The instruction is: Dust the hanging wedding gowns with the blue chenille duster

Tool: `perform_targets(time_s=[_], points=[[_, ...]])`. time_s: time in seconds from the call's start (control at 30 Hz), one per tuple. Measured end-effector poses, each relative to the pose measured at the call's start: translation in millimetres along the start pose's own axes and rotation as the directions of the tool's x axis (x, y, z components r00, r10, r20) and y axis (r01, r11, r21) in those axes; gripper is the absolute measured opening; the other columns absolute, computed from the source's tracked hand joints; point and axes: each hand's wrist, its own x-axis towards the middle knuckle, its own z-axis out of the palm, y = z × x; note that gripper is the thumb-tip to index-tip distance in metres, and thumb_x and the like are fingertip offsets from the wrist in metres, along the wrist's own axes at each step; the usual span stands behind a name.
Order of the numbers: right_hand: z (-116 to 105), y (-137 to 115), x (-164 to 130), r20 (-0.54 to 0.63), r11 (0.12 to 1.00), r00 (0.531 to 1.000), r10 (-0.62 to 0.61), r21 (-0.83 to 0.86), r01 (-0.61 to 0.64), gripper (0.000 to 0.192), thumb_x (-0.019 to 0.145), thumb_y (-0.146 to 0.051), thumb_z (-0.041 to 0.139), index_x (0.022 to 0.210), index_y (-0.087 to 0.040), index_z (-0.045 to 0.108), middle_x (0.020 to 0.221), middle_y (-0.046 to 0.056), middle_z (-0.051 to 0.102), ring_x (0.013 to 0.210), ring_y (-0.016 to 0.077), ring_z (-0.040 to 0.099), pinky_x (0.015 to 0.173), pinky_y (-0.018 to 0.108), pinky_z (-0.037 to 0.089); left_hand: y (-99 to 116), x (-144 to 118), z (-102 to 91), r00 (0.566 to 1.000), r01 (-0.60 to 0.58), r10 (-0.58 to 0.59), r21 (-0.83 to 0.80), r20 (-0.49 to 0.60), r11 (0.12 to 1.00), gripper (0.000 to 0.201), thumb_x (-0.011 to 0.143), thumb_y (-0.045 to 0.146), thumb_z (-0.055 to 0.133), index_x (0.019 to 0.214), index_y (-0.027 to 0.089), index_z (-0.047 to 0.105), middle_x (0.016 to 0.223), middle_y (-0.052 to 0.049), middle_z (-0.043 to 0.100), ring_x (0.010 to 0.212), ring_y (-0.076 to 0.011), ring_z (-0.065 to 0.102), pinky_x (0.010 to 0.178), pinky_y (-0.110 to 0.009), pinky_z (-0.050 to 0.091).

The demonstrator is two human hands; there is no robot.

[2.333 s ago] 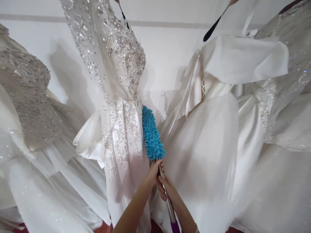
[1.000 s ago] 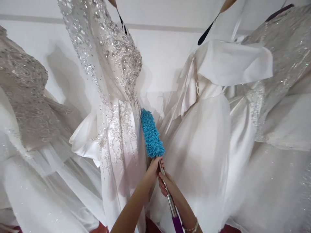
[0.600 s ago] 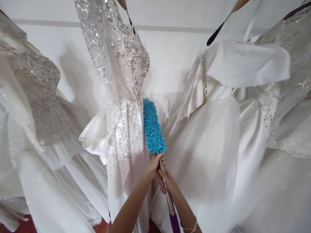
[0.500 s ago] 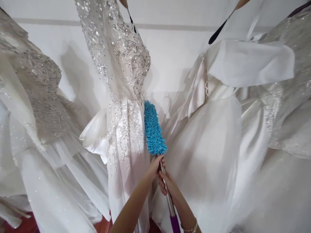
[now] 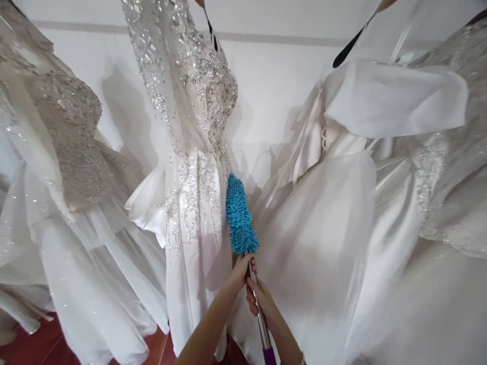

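Observation:
A blue duster [image 5: 239, 215] with a shaggy microfibre head points up and away from me, on a metal pole with a purple grip at the bottom. My left hand [image 5: 242, 269] is closed round the pole just under the head. Right below it, my right hand [image 5: 259, 294] wraps the same pole. The duster's head lies along the right side of a white beaded wedding dress [image 5: 196, 203], at the skirt below the waist. Whether the fibres press on the fabric I cannot tell exactly.
To the left hangs another beaded gown [image 5: 79, 167] with a sheer skirt. On the right is a plain white gown [image 5: 323, 228], with a lace one [image 5: 449, 177] beyond it. Behind them stands a white wall [image 5: 266, 81]. Reddish flooring [image 5: 41, 344] shows at lower left.
Both hands and the duster have moved slightly down along the dress's side. The view has shifted a little, and both hands keep their hold on the pole.

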Motion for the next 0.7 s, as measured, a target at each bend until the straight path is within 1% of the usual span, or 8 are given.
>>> perform_targets(time_s=[0.07, 0.13, 0.27, 0.4, 0.5, 0.6, 0.7], points=[[1.1, 3.8, -2.1, -0.007, 1.0, 1.0, 0.008, 0.008, -0.008, 0.06, 0.069, -0.072, 0.072, 0.096, -0.023, 0.051, 0.039, -0.015, 0.047, 0.023, 0.0063, 0.036, 0.027, 0.017, 0.025, -2.6, -2.4, -2.7, 1.0, -0.01, 0.01, -0.003, -0.011, 1.0, 0.023, 0.072, 0.034, 0.074, 0.071, 0.024, 0.053, 0.056, 0.006, 0.049, 0.046, -0.0097, 0.041, 0.05, -0.025, 0.038], [3.5, 9.1, -2.3, -0.013, 1.0, 1.0, 0.008, 0.019, -0.007, 0.061, 0.068, -0.072, 0.072, 0.098, -0.023, 0.051, 0.039, -0.016, 0.047, 0.023, 0.0063, 0.036, 0.027, 0.017, 0.025, -3.8, -3.7, -6.6, 1.0, 0.003, -0.003, 0.009, -0.017, 1.0, 0.023, 0.074, 0.033, 0.072, 0.065, 0.024, 0.052, 0.054, 0.006, 0.048, 0.046, -0.0096, 0.04, 0.05, -0.025, 0.039], [8.0, 24.1, 2.9, -0.038, 0.999, 0.999, 0.0, 0.035, 0.002, 0.066, 0.067, -0.074, 0.072, 0.103, -0.022, 0.051, 0.039, -0.016, 0.046, 0.023, 0.0075, 0.036, 0.026, 0.019, 0.027, -5.3, -3.9, -14.9, 0.996, 0.084, -0.081, 0.072, -0.046, 0.994, 0.033, 0.076, 0.032, 0.07, 0.055, 0.023, 0.047, 0.047, 0.006, 0.043, 0.044, -0.0088, 0.038, 0.05, -0.024, 0.039], [12.3, 41.7, 8.1, -0.073, 1.0, 0.997, 0.013, 0.025, -0.011, 0.071, 0.059, -0.08, 0.071, 0.096, -0.022, 0.052, 0.036, -0.015, 0.045, 0.022, 0.0084, 0.035, 0.025, 0.02, 0.027, -9.8, -5.3, -24.7, 0.99, 0.126, -0.119, 0.088, -0.081, 0.988, 0.03, 0.075, 0.03, 0.071, 0.057, 0.021, 0.048, 0.047, 0.007, 0.043, 0.041, -0.0076, 0.037, 0.05, -0.023, 0.039], [18.6, 50.8, 6.4, -0.114, 1.0, 0.993, 0.026, -0.004, -0.027, 0.07, 0.059, -0.08, 0.07, 0.096, -0.022, 0.054, 0.035, -0.015, 0.044, 0.022, 0.0089, 0.035, 0.026, 0.021, 0.026, -13.8, -7.6, -34.7, 0.978, 0.19, -0.181, 0.082, -0.106, 0.978, 0.026, 0.076, 0.027, 0.069, 0.06, 0.021, 0.048, 0.047, 0.008, 0.045, 0.04, -0.0075, 0.037, 0.049, -0.023, 0.038], [27.5, 51.8, -1.0, -0.151, 0.998, 0.988, 0.026, -0.049, -0.033, 0.063, 0.064, -0.075, 0.069, 0.095, -0.021, 0.057, 0.036, -0.014, 0.042, 0.023, 0.0096, 0.036, 0.029, 0.021, 0.026, -16.3, -10.3, -45.0, 0.967, 0.244, -0.236, 0.075, -0.098, 0.967, 0.026, 0.076, 0.025, 0.068, 0.062, 0.022, 0.047, 0.047, 0.008, 0.044, 0.039, -0.0075, 0.038, 0.048, -0.024, 0.037], [37.4, 44.8, -11.0, -0.148, 0.996, 0.989, 0.016, -0.081, -0.028, 0.06, 0.068, -0.072, 0.069, 0.097, -0.021, 0.058, 0.038, -0.013, 0.044, 0.026, 0.0114, 0.042, 0.031, 0.022, 0.029, -14.6, -14.2, -50.6, 0.966, 0.255, -0.252, 0.064, -0.055, 0.965, 0.028, 0.074, 0.026, 0.071, 0.062, 0.022, 0.046, 0.048, 0.009, 0.044, 0.038, -0.0072, 0.038, 0.048, -0.024, 0.037]])
